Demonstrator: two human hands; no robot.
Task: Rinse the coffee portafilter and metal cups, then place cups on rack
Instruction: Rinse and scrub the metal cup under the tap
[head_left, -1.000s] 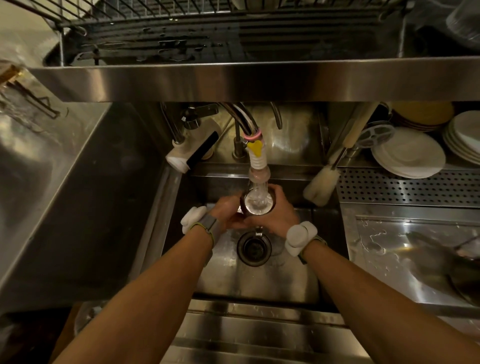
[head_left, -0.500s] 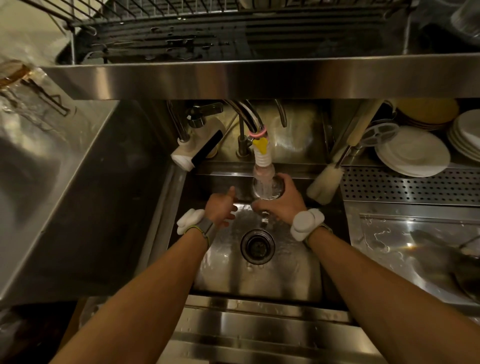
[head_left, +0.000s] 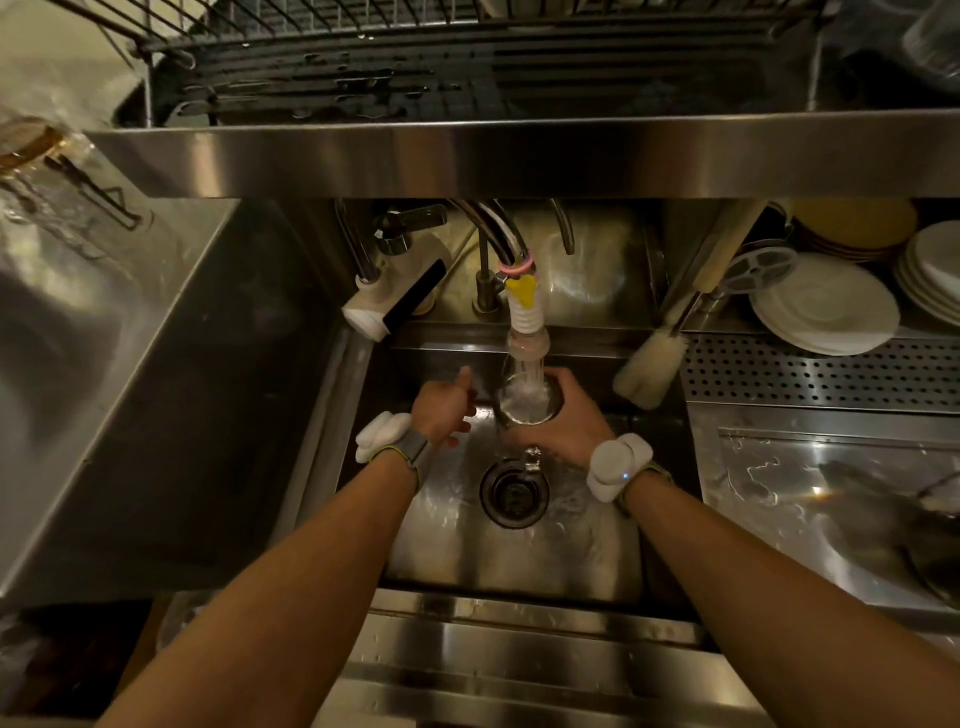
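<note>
A small metal cup (head_left: 529, 402) sits upright under the faucet nozzle (head_left: 527, 332), with water running into it and frothing inside. My right hand (head_left: 569, 423) is wrapped around the cup from the right and below. My left hand (head_left: 445, 408) hovers just left of the cup, thumb up and fingers loosely curled, holding nothing. Both hands are over the steel sink (head_left: 587, 551), above its drain (head_left: 514, 493). The wire rack (head_left: 363, 62) sits on the shelf overhead. No portafilter is visible.
A bottle brush (head_left: 649, 366) leans at the sink's right rear corner. White plates (head_left: 826, 306) are stacked behind a perforated drainboard (head_left: 821, 371) on the right. A white dispenser (head_left: 395, 299) hangs left of the faucet. A steel shelf edge (head_left: 519, 156) overhangs the sink.
My left hand has let go of the cup and moved left. My right hand has kept the cup under the running water, lifting it slightly closer to the nozzle.
</note>
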